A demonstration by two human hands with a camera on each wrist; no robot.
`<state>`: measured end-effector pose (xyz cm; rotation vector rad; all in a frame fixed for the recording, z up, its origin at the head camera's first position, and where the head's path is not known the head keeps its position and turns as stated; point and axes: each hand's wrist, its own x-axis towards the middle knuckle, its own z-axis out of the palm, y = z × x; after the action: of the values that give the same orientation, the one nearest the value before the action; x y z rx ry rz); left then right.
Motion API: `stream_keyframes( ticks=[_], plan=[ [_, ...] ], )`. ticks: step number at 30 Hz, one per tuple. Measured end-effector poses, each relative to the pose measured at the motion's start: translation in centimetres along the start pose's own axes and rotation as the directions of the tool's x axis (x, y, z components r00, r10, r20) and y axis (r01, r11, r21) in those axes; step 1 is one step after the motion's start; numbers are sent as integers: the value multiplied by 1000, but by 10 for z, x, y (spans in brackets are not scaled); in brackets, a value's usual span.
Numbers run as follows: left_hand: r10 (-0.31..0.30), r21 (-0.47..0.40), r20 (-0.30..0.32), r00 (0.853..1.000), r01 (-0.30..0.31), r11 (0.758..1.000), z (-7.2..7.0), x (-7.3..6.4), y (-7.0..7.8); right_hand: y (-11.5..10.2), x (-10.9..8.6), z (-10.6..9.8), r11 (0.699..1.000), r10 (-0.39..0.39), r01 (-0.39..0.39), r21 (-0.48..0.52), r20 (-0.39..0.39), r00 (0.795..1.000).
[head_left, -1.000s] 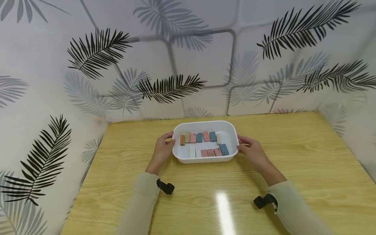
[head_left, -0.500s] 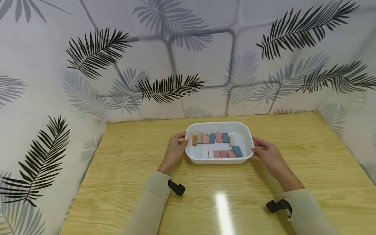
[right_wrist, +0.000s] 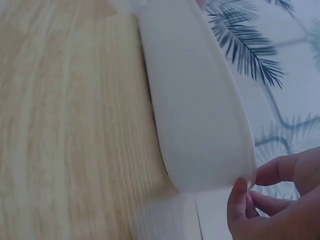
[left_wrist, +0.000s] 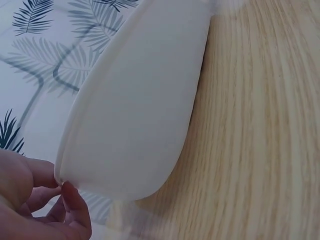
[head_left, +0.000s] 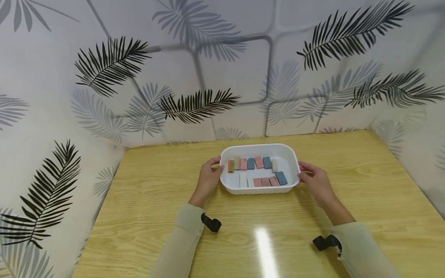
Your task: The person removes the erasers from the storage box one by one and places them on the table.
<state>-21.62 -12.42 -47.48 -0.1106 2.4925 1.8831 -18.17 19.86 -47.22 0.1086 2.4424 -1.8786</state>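
Observation:
A white oblong tray (head_left: 259, 190) is on the table, held at both ends. My left hand (head_left: 207, 179) pinches the rim at its left end; in the left wrist view, thumb and fingers (left_wrist: 75, 207) meet at the edge. At the opposite end, my right hand (head_left: 317, 186) pinches the rim in the same way, as its fingers (right_wrist: 237, 200) show in the right wrist view. Inside lie two rows of small flat blocks, perhaps erasers: pink blocks (head_left: 265, 182), blue blocks (head_left: 281, 178), white blocks (head_left: 243, 180), beige ones and an orange-and-green block (head_left: 231, 166).
The wood-grain table (head_left: 146, 193) extends to both sides and in front of the tray. Behind it and at the sides stand leaf-patterned walls (head_left: 240, 77). A black wrist camera (head_left: 212, 224) sits on each sleeve.
Both hands have shifted the tray to the right along the table, with the blocks keeping their arrangement. Over the last half second the tray and hands stay almost still.

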Motion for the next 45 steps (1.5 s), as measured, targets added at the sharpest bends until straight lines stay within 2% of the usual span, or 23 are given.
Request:
stream_keyframes(
  ticks=[3, 6, 8, 10, 11, 13, 16, 17, 19, 21, 24, 26, 30, 32, 37, 45],
  plan=[
    [14, 45, -12, 1000, -14, 999, 0, -1, -3, 0, -1, 5, 977, -131, 122, -177, -40, 991],
    [56, 113, -21, 998, -53, 992, -1, 0, -5, -5, -5, 11, 897, -277, 231, -378, -71, 958],
    [96, 174, -21, 995, -91, 981, -1, 0, -5, -10, -7, 15, 844, -352, 285, -455, -67, 934],
    [133, 267, -24, 991, -122, 956, -1, 0, -5, -19, -9, 20, 799, -378, 312, -515, -26, 926],
    [151, 329, -30, 988, -133, 935, -1, -1, -4, -22, -9, 22, 780, -378, 320, -538, 1, 926],
    [199, 461, -44, 979, -156, 873, -1, -2, -3, -31, -8, 26, 750, -340, 314, -583, 67, 938],
    [264, 641, -65, 962, -163, 750, -1, -3, -1, -42, -3, 31, 714, -235, 284, -640, 163, 958],
    [277, 681, -64, 959, -161, 714, -1, -4, 0, -45, 0, 32, 697, -202, 275, -662, 186, 962],
    [290, 733, -56, 955, -158, 661, -2, -3, 2, -50, 3, 34, 672, -124, 241, -700, 214, 969],
    [289, 770, -42, 956, -153, 619, -2, -3, 3, -53, 7, 37, 636, -63, 218, -740, 233, 971],
    [288, 799, -23, 957, -155, 581, -2, -1, 4, -54, 12, 42, 575, 3, 192, -795, 237, 971],
    [292, 819, -8, 957, -161, 550, -2, 1, 3, -54, 15, 46, 548, 36, 182, -817, 240, 970],
    [296, 852, 29, 955, -179, 493, -2, 5, 0, -53, 20, 52, 528, 83, 165, -833, 243, 966],
    [296, 859, 47, 954, -190, 476, -2, 6, -2, -52, 21, 55, 527, 113, 150, -837, 244, 963],
    [306, 858, 71, 949, -215, 466, 0, 7, -3, -50, 22, 60, 514, 141, 133, -847, 237, 961],
    [282, 853, 61, 957, -197, 483, 3, 7, -6, -51, 23, 65, 520, 149, 98, -848, 203, 968]
  ],
)
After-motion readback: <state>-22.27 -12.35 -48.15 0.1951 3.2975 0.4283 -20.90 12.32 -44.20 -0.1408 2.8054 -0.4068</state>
